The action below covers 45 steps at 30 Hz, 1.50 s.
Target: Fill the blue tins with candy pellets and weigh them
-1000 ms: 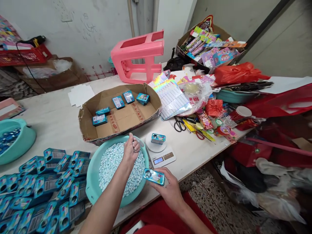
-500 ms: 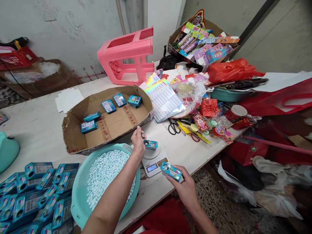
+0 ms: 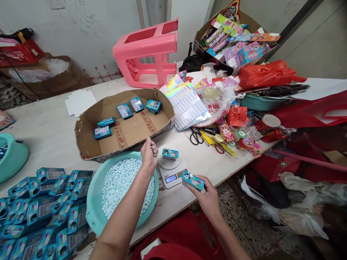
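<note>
We hold a small blue tin [image 3: 193, 181] in our right hand [image 3: 208, 196], thumb and fingers closed around its sides, just beside the scale [image 3: 173, 176]; pale pieces show through the round opening at one end. Our left hand [image 3: 149, 154] is curled nearly shut above the far rim of the teal basin [image 3: 93, 209], and we cannot tell what, if anything, is inside the fist. The teal basin is heaped with pale blue and white candies [image 3: 116, 184]. A second tin [image 3: 170, 154] sits on the scale's round plate, between our left hand and our right.

Behind the teal basin, we see a shallow cardboard tray [image 3: 132, 131] with blue tins set apart along its far side and left end, much of its taped floor bare. At our left, many more tins [image 3: 43, 209] stand crowded on the table [image 3: 54, 137], their round openings dark. Another basin [image 3: 16, 159] at the left edge holds shiny dark blue things, only partly in view. At the back right, a cardboard box [image 3: 200, 50] overflows with bright packages [image 3: 252, 52], and a red bag [image 3: 265, 74] lies over a teal bowl [image 3: 260, 103].
</note>
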Available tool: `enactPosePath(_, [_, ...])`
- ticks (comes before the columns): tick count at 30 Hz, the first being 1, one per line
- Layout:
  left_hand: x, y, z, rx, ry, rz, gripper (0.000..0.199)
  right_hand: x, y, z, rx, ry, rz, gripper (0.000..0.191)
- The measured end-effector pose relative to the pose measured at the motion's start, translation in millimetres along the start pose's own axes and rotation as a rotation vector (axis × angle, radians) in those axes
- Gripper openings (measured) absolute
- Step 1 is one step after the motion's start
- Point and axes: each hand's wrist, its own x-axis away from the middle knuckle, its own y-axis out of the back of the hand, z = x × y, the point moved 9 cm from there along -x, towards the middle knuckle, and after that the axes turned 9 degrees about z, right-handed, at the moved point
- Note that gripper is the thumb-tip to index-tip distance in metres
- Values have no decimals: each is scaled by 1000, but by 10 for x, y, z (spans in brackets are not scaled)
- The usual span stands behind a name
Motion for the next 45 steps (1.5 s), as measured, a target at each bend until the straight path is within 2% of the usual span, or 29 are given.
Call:
enactPosePath(2, [183, 243, -187, -90, -25, 8, 41, 29, 12, -17, -7, -4, -8, 35])
enactPosePath(4, [411, 632, -365, -247, -59, -56, 40, 59, 27, -43, -20, -5, -19, 35])
enactPosePath(6, [656, 1066, -501, -498, -61, -147, 40, 94, 48, -76, -34, -3, -42, 36])
enactPosePath(8, [857, 1387, -560, -821, -11, -156, 41, 130, 61, -115, -51, -6, -63, 37])
enactPosePath(10, [999, 1570, -553, -1096, 54, -96, 43, 163, 56, -144, -60, -13, -69, 39])
enactPosePath(13, [1111, 1660, -542, -1294, 98, -30, 42, 200, 12, -149, -54, -16, -50, 39])
enactPosePath(19, [1057, 1500, -466, -1296, 121, 78, 35, 226, -56, -154, -62, -14, -56, 42])
enactPosePath(22, [1022, 1427, -263, -1117, 289, 176, 33, 214, -48, -185, -46, -26, -70, 42])
enactPosePath(25, [970, 1257, -127, -890, 409, 206, 33, 188, -17, -203, -34, -32, -72, 42])
enactPosePath(27, [859, 1006, -129, -841, 368, 234, 31, 166, 7, -205, -33, -32, -67, 41])
enactPosePath(32, [454, 115, -148, -1011, 72, 389, 23, 117, 87, -235, -53, -49, -70, 40])
enactPosePath(35, [239, -180, -49, -1129, -15, 359, 14, 95, 145, -262, -93, -48, -74, 41])
enactPosePath(37, [135, -249, 16, -1197, -40, 308, 13, 86, 188, -282, -103, -49, -78, 40])
enactPosePath(40, [56, -279, 74, -1243, -66, 283, 23, 73, 235, -304, -87, -51, -78, 39])
enactPosePath(43, [58, -240, 53, -1237, -65, 301, 19, 55, 225, -302, -71, -50, -54, 38])
enactPosePath(45, [108, -148, -15, -1215, -41, 305, 14, 46, 211, -285, -72, -53, -50, 38])
